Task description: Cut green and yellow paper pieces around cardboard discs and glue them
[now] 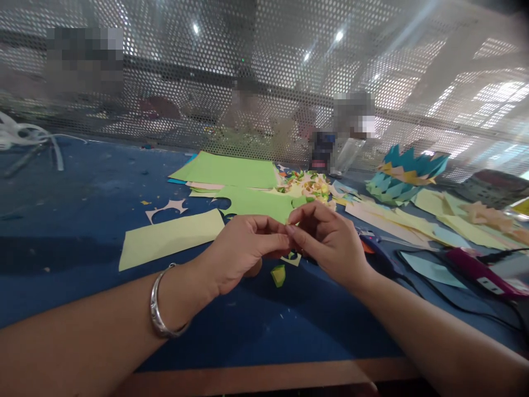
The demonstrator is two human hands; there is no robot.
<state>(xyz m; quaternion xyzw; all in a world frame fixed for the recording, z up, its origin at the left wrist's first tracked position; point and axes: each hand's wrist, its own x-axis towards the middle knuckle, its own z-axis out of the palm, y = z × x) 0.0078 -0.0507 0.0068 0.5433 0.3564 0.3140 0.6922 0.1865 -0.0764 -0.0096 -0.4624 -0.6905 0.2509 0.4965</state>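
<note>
Both hands meet over the middle of the blue table [82,309]. My left hand [252,242], with a silver bangle [156,306] on its wrist, is closed in a pinch. Fingertip to fingertip with it, my right hand [333,237] also pinches. Whatever lies between the fingertips is hidden or too small to name. Just below them is a small green and yellow folded paper piece [278,275]. Behind the hands lies a green paper sheet [256,203] with cut-out edges. A pale yellow paper strip [171,237] lies to the left of my left hand.
Beyond are a green paper stack [231,170] and a pile of small paper pieces [312,184]. To the right are a blue glue gun [382,252], a magenta power strip [483,273] with a black cord, and a teal paper crown [407,173]. A perforated metal screen [173,71] closes the back.
</note>
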